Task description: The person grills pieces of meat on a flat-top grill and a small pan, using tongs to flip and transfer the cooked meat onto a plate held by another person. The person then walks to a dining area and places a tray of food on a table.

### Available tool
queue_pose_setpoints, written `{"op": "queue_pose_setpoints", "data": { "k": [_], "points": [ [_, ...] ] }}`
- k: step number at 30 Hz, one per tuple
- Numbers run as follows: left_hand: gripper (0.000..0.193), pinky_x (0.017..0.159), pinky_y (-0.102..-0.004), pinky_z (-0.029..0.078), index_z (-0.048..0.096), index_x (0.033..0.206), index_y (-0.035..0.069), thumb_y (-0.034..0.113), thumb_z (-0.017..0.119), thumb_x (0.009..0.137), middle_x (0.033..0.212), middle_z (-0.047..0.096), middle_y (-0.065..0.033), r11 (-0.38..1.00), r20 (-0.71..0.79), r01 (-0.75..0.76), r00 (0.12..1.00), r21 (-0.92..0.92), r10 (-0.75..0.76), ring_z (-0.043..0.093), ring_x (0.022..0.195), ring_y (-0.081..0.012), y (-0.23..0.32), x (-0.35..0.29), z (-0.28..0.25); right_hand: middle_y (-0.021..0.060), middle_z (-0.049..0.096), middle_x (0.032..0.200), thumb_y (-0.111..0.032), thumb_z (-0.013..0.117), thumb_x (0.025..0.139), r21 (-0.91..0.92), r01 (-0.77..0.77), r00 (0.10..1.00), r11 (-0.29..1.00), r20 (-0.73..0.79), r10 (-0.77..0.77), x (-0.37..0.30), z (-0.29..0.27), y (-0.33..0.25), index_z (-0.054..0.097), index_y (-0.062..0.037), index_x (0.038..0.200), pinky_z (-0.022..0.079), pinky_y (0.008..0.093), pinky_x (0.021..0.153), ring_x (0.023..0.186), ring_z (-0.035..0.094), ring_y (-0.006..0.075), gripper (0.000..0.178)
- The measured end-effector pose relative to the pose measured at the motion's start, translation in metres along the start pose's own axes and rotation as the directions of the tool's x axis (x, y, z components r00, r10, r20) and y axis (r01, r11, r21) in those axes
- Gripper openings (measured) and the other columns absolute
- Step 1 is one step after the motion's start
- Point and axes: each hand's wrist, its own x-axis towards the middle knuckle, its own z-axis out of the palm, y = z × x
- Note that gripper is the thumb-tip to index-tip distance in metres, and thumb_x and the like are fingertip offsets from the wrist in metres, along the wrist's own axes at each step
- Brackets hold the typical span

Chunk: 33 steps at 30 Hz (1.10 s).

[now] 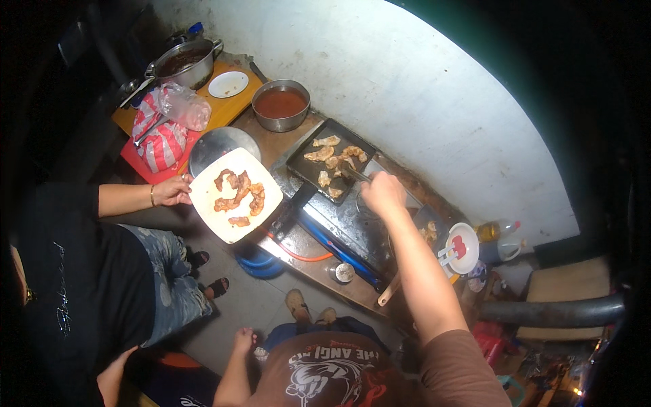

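My right hand (384,195) is closed around a metal utensil that looks like tongs (357,174). Its tip reaches into a dark square pan (298,163), among several pieces of browning meat (319,154). The pan sits over the left side of a gas stove (349,224). Low by my side, my left hand (245,338) hangs with fingers curled and nothing visible in them. To the left of the pan, a co-worker's hand (178,190) holds out a cream square plate (234,234) bearing several cooked meat pieces (242,192).
A saucepan of reddish sauce (281,105) stands behind the pan. Farther left are a large pot (183,64), a small white plate (228,85) and a striped plastic bag (161,139). A white bowl (462,248) and an oil bottle (489,231) lie rightward. The wall (434,102) borders the counter.
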Motion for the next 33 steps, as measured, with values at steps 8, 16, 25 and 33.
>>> {"op": "queue_pose_setpoints", "data": {
  "k": [8,16,25,33],
  "points": [
    [0.018,0.045,-0.0294,0.045,0.055,0.099,0.008,0.026,0.052,0.098,0.074,0.063,-0.0035,0.999,-0.027,0.032,0.999,0.004,-0.032,0.057,0.056,-0.0126,0.003,0.001,0.003,0.0255,0.067,0.108,-0.032,0.064,0.088,0.091,-0.076,0.997,0.993,0.002,0.076,-0.007,0.003,0.028,0.067,-0.0042,0.115,0.049,0.0469,0.092,0.108,0.063,0.0395,0.038],
    [0.019,0.046,-0.0309,0.045,0.055,0.096,0.007,0.026,0.052,0.099,0.074,0.063,-0.0045,0.999,-0.02,0.023,1.0,0.04,-0.022,0.057,0.056,-0.0135,-0.002,-0.001,-0.005,0.0254,0.069,0.1,-0.031,0.063,0.089,0.008,-0.029,0.998,1.0,-0.047,0.029,-0.019,-0.005,0.023,0.067,-0.0041,0.109,0.051,0.0486,0.088,0.101,0.065,0.0409,0.034],
    [0.021,0.047,-0.0281,0.044,0.057,0.1,0.001,0.021,0.054,0.097,0.069,0.062,-0.0051,0.999,-0.029,0.037,0.999,-0.006,-0.037,0.054,0.052,-0.0124,0.016,-0.007,-0.002,0.0229,0.07,0.096,-0.026,0.061,0.088,-0.118,0.098,0.995,0.988,-0.022,-0.101,-0.009,0.003,0.014,0.071,-0.0039,0.101,0.053,0.0478,0.084,0.094,0.068,0.0394,0.028],
    [0.021,0.044,-0.0274,0.042,0.056,0.098,0.002,0.023,0.053,0.099,0.069,0.061,-0.0044,0.998,-0.036,0.07,0.997,-0.006,-0.071,0.053,0.05,-0.0115,0.023,-0.018,-0.002,0.0223,0.07,0.098,-0.03,0.064,0.087,-0.043,0.073,0.997,0.996,0.016,-0.073,-0.005,-0.001,0.025,0.071,-0.0058,0.107,0.052,0.0481,0.086,0.098,0.067,0.0383,0.033]
  ]
}}
